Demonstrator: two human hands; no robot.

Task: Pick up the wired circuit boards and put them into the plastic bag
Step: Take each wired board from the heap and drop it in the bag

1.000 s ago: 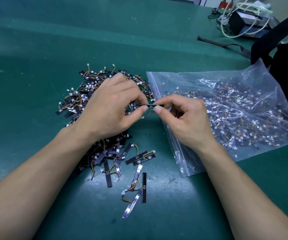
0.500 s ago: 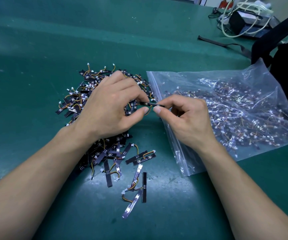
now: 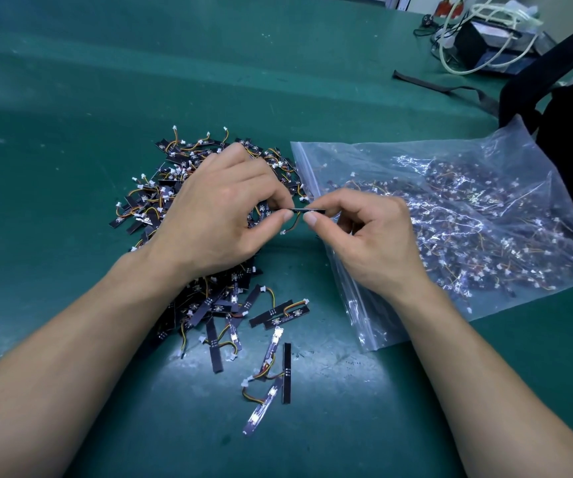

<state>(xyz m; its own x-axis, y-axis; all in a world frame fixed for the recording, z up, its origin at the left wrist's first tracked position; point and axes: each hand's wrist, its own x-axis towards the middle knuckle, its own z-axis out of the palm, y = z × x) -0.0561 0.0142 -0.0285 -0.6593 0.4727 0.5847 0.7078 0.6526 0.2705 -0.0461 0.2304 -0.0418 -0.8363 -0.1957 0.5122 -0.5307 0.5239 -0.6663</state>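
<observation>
A heap of small black wired circuit boards (image 3: 160, 198) with orange-yellow wires and white plugs lies on the green mat. One narrow board (image 3: 307, 211) is held level between both hands, its wire and white plug dangling below. My left hand (image 3: 219, 215) pinches its left end above the heap. My right hand (image 3: 364, 232) pinches its right end over the sealed-edge corner of the clear plastic bag (image 3: 506, 160). The bag lies flat to the right and holds many boards.
Loose boards (image 3: 271, 370) are scattered in front of the heap toward me. A black bag with straps (image 3: 554, 108) stands at the right edge. A dark box with white cables (image 3: 485, 39) sits at the far right corner of the green mat (image 3: 71, 98).
Both hands stay together at the bag's edge. The pinched board has turned a little, and its wire with the white plug now hangs visibly beneath it.
</observation>
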